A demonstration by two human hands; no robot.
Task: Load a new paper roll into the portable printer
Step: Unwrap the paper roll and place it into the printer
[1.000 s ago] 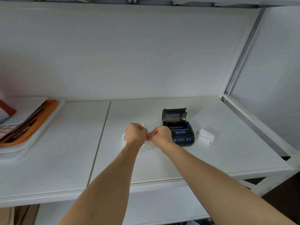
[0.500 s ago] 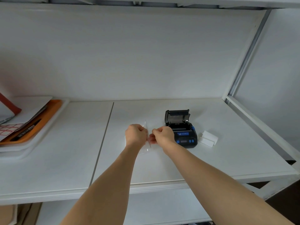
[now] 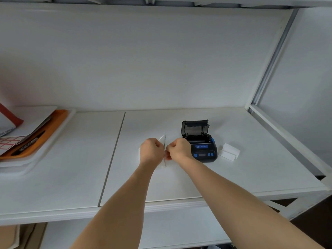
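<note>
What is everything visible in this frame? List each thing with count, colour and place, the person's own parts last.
portable printer: 1, black with blue buttons, on the shelf right of the hands, lid open.
clear wrapper: 1, transparent, pinched between both hands; its contents are hidden.
white blocks: 2, white, lying on the shelf right of the printer.
orange tray: 1, orange, far left, holding papers and a dark pen.
white tray: 1, white, under the orange tray.
shelf: 1, white, two panels with a seam between them.
left hand: 1, fingers curled, pinching the wrapper.
right hand: 1, fingers curled, pinching the wrapper beside the printer.
</note>
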